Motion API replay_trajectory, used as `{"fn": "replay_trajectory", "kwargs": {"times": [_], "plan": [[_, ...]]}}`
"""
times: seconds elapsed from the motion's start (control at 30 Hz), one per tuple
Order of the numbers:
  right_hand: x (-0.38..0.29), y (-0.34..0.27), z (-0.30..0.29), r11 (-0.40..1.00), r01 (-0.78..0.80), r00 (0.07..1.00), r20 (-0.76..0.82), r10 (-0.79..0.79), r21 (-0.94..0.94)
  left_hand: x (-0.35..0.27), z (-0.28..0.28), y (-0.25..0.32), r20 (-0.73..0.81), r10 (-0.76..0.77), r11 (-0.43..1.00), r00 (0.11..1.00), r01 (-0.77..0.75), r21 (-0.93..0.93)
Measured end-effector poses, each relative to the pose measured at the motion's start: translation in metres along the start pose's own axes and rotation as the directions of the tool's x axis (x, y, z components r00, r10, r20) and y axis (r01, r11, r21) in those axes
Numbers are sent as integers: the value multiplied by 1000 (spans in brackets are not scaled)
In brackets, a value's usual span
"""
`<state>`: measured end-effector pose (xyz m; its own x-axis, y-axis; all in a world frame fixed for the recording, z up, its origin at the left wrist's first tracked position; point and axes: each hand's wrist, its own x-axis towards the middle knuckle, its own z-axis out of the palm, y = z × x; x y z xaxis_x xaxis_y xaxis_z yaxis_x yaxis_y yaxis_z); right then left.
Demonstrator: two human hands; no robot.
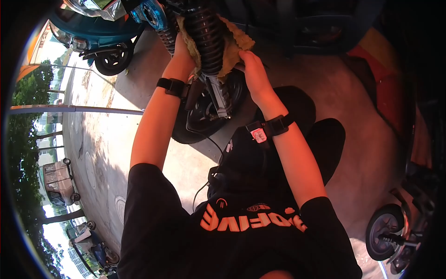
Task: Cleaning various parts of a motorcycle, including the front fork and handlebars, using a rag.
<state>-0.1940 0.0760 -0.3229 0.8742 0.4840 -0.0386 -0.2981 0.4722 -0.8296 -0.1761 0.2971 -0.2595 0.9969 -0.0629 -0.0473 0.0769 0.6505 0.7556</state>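
Observation:
A black coil spring of a shock absorber (205,42) stands before me at the top centre, with its grey metal lower leg (217,96) beside a small black-tyred wheel (195,130). A ragged yellowish-brown cloth (232,55) hangs around the spring on both sides. My left hand (183,52) is at the cloth's left edge, its fingers hidden behind the cloth and spring. My right hand (253,71) pinches the cloth's right edge between thumb and fingers. A second coil spring (168,40) with a blue metal part (153,15) is just left of my left hand.
A teal scooter (101,29) stands at the upper left. Another wheel (385,232) is at the lower right. A red and yellow covering (383,76) lies along the right side. A thin black cable (221,150) runs beside my legs. Parked vehicles (59,181) stand far left.

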Motion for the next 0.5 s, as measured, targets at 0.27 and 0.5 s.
{"fn": "replay_trajectory", "kwargs": {"times": [0.27, 0.5], "plan": [[46, 29, 7, 961, 246, 963, -77, -256, -128, -20, 57, -24, -396, 338, 921, 854, -213, 325], [56, 17, 22, 872, 375, 921, 20, -389, -315, -15, 46, -31, -470, 398, 902, 788, -241, 358]]}}
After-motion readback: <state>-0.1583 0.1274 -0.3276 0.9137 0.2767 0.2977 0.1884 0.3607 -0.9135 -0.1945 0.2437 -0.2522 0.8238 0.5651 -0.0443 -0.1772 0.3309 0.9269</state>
